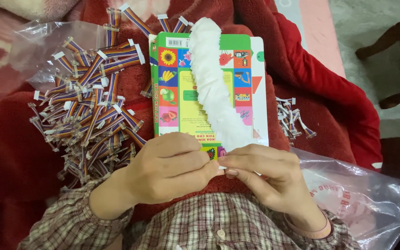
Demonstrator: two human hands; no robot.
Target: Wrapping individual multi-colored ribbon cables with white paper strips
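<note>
My left hand (170, 169) and my right hand (265, 173) meet fingertip to fingertip at the near end of a colourful children's picture book (177, 92) lying on my lap. A long row of small white plastic connectors (211, 78) runs down the book's cover toward my fingers. Both hands pinch at the row's near end, where a small white piece sits between the fingertips. What exactly each hand grips is partly hidden by the fingers.
A large heap of short rainbow ribbon cables with white plugs (89, 102) lies on the red blanket (15, 148) at left. A small cluster of cables (292, 118) sits at right. A clear plastic bag (357, 194) lies near my right wrist, another bag (47, 41) at upper left.
</note>
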